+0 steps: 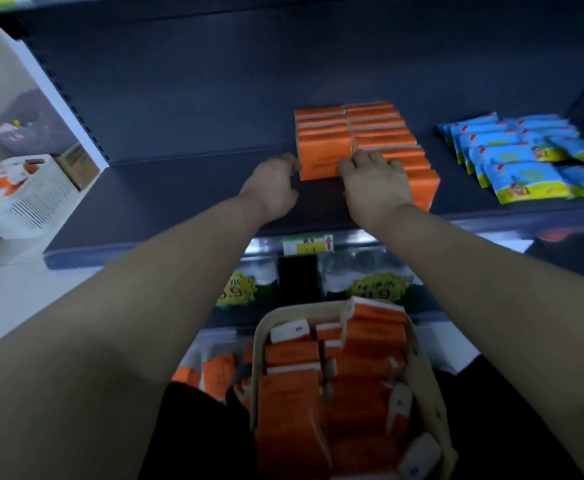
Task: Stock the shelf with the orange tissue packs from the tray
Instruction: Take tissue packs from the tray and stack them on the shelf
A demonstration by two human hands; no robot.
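Both your hands, left (276, 183) and right (375, 183), clamp the front pack (318, 161), squaring its row on the shelf (179, 202).

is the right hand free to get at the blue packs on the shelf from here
Probably yes. The right hand rests on the orange packs, and the blue packs lie further right on the same shelf with only bare shelf between. It would have to let go of the orange packs first.

dark shelf (186, 202) | orange tissue packs (363, 140) stacked in two rows on it | blue packets (525, 157) laid right of them, apart
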